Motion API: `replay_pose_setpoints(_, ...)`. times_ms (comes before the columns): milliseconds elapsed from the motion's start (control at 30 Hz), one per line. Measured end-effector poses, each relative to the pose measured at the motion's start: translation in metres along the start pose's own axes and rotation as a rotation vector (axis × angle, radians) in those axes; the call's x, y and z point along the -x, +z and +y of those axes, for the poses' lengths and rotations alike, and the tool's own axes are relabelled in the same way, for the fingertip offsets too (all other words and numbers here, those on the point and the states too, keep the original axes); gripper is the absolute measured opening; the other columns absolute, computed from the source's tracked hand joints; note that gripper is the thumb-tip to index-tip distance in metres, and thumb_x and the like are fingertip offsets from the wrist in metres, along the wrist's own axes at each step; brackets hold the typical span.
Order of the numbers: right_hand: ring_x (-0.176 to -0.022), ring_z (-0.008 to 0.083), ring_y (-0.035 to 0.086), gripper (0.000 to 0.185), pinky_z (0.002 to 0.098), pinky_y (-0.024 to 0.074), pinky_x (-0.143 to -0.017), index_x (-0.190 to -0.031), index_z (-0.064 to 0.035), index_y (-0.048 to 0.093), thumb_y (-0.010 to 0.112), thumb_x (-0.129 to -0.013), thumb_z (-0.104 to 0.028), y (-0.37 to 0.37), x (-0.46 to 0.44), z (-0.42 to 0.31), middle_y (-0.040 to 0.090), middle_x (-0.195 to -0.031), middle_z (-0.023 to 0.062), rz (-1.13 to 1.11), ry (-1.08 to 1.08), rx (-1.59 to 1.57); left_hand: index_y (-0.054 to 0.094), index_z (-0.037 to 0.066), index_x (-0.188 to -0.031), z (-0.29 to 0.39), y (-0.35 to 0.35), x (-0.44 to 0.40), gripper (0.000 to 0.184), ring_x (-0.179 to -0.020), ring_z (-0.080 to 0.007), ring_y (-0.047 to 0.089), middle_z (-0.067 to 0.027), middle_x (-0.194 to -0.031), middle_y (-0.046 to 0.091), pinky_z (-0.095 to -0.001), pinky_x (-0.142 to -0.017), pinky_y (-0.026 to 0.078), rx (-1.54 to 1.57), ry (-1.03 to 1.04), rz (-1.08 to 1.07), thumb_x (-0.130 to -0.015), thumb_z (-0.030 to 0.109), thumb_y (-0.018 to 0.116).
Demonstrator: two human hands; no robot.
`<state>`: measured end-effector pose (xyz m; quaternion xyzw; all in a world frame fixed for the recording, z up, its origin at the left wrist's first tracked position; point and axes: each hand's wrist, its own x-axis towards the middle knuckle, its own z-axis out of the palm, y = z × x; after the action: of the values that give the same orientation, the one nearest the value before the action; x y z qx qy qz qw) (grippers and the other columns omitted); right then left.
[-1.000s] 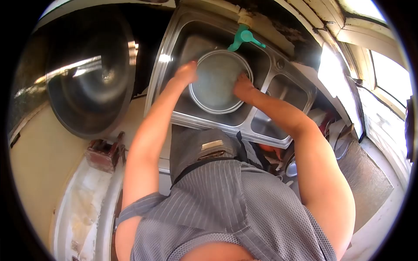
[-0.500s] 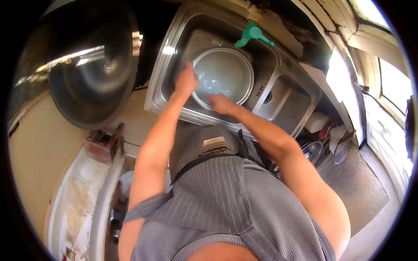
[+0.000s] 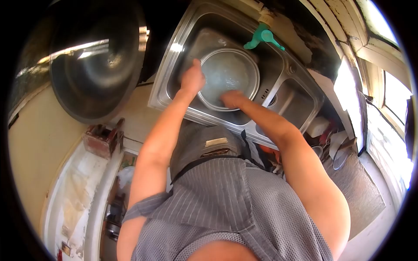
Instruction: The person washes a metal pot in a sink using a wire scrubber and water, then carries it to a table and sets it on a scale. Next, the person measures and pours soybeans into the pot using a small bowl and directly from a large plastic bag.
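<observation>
A round metal pot [image 3: 226,71] holding cloudy water sits in the large basin of the steel sink [image 3: 174,65]. My left hand [image 3: 193,79] grips the pot's left rim, thumb raised at the edge. My right hand [image 3: 233,99] is at the pot's lower part, its fingers dipped in the water and hidden there. Whether those fingers hold anything cannot be made out. Above the pot's upper right side is a green tap [image 3: 262,38], with no water seen running from it.
To the left stands a large dark metal wok [image 3: 98,65]. A reddish-brown metal object [image 3: 101,141] lies below it. The smaller sink basin [image 3: 289,104] is at the right, with utensils [image 3: 342,150] beyond it. Windows line the far right.
My right hand has moved from the pot's right side down to its lower part. My left hand stays at the left rim. Ripples have appeared on the water, and the view has shifted slightly.
</observation>
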<state>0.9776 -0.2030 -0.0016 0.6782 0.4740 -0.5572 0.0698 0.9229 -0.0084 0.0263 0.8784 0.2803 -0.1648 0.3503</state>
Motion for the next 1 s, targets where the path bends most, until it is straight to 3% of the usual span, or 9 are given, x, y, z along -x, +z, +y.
replay_pose_setpoints(200,-0.091,0.0391,0.063,0.028,0.0436,0.0508,-0.08,-0.099,-0.0003,0.067,0.054,-0.076,-0.007,-0.029,-0.069,-0.049,0.065,-0.103,0.0216,0.662,0.05,-1.005,0.041,-0.002,-0.102,-0.001,-0.004,-0.003,0.027,-0.078,-0.0446,0.062,-0.0273,-0.079,0.063,-0.0515,-0.071,0.049,0.036,0.007,-0.034,-0.078,0.004,0.053)
replay_pose_setpoints(333,-0.09,0.0358,0.064,0.023,0.0428,0.0512,-0.08,-0.095,-0.0014,0.068,0.055,-0.077,-0.005,-0.06,-0.081,-0.006,0.067,-0.1,0.0196,0.757,0.095,-0.62,0.038,-0.003,-0.098,-0.002,-0.011,-0.006,0.028,-0.075,-0.0458,0.061,-0.0276,-0.074,0.061,-0.0517,-0.068,0.048,0.045,0.054,-0.074,-0.077,0.002,0.054)
replay_pose_setpoints(500,-0.097,0.0348,0.063,0.019,0.0442,0.0525,-0.079,-0.089,0.0008,0.069,0.056,-0.076,-0.003,-0.069,-0.047,0.053,0.064,-0.102,0.0204,0.576,-0.052,0.453,0.04,-0.008,-0.113,-0.003,-0.01,-0.007,0.036,-0.081,-0.0448,0.061,-0.0284,-0.083,0.063,-0.0512,-0.072,0.049,0.057,0.029,-0.146,-0.081,0.006,0.052)
replay_pose_setpoints(633,-0.099,0.0374,0.061,0.02,0.0434,0.052,-0.081,-0.087,0.0012,0.07,0.055,-0.075,-0.005,-0.015,-0.034,0.073,0.062,-0.107,0.0215,0.501,0.066,0.372,0.04,-0.008,-0.113,-0.001,-0.011,-0.006,0.035,-0.081,-0.0447,0.062,-0.0285,-0.083,0.063,-0.0512,-0.072,0.049,0.017,0.036,-0.13,-0.082,0.005,0.051)
replay_pose_setpoints(700,-0.098,0.037,0.062,0.022,0.0418,0.0516,-0.083,-0.089,-0.0002,0.07,0.056,-0.074,-0.006,0.025,-0.04,0.075,0.062,-0.105,0.0231,0.373,0.214,0.02,0.04,-0.008,-0.113,-0.001,-0.012,-0.008,0.035,-0.081,-0.0447,0.062,-0.0286,-0.083,0.063,-0.0512,-0.073,0.049,0.009,0.029,-0.134,-0.082,0.005,0.051)
replay_pose_setpoints(767,-0.097,0.0387,0.061,0.022,0.042,0.0507,-0.086,-0.092,-0.0013,0.069,0.056,-0.075,-0.007,0.014,-0.019,0.04,0.061,-0.106,0.0245,0.165,0.056,0.086,0.038,-0.005,-0.1,-0.003,-0.008,-0.007,0.026,-0.076,-0.0465,0.061,-0.03,-0.076,0.061,-0.0521,-0.069,0.048,0.03,0.057,-0.073,-0.08,0.003,0.051)
replay_pose_setpoints(833,-0.098,0.0395,0.061,0.022,0.0434,0.0507,-0.086,-0.093,-0.0023,0.068,0.054,-0.077,-0.007,0.037,-0.042,0.028,0.06,-0.106,0.0255,0.276,-0.154,-0.067,0.038,-0.005,-0.101,-0.006,-0.002,-0.006,0.026,-0.075,-0.0467,0.061,-0.0301,-0.075,0.061,-0.0526,-0.068,0.048,0.022,0.052,-0.067,-0.08,0.003,0.052)
replay_pose_setpoints(933,-0.097,0.0397,0.061,0.02,0.0451,0.0511,-0.084,-0.091,-0.0028,0.068,0.053,-0.078,-0.007,0.021,-0.071,-0.023,0.059,-0.107,0.0253,0.38,-0.056,-0.154,0.038,-0.005,-0.101,-0.003,-0.006,-0.007,0.027,-0.074,-0.047,0.061,-0.0301,-0.073,0.06,-0.0534,-0.067,0.048,0.027,0.044,-0.047,-0.079,0.004,0.052)
replay_pose_setpoints(1000,-0.091,0.0387,0.062,0.017,0.046,0.0519,-0.08,-0.087,-0.0039,0.067,0.054,-0.078,-0.009,0.026,-0.121,-0.013,0.058,-0.105,0.0229,0.724,-0.02,-0.267,0.038,-0.004,-0.101,0.0,-0.008,-0.008,0.027,-0.074,-0.0471,0.061,-0.03,-0.073,0.06,-0.0537,-0.067,0.048,0.037,0.042,-0.035,-0.079,0.005,0.052)
